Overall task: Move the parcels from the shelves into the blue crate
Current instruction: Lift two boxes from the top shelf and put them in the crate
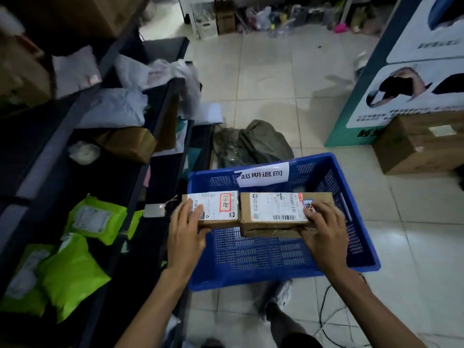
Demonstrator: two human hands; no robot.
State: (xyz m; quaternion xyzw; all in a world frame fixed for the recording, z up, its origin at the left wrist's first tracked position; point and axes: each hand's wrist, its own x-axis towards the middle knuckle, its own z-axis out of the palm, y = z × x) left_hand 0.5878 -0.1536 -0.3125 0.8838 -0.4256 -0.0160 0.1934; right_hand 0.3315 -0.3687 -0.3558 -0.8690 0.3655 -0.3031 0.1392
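A blue perforated crate [361,237] with a white paper label stands on the tiled floor in front of me. My left hand [185,229] grips a small cardboard parcel [221,207] with a red-marked label, held over the crate's left rim. My right hand [324,229] grips a second, wider cardboard parcel [273,209] with a blue-marked label, held over the crate's inside. The two parcels sit side by side, nearly touching. The crate's floor below them looks bare.
Dark shelves [140,172] run along the left with green mailer bags [72,272], grey and white bags [113,106] and a brown box [130,144]. An olive bag [261,144] lies behind the crate. A large carton [416,146] and a teal kiosk [371,96] stand right. A cable [324,312] runs on the floor.
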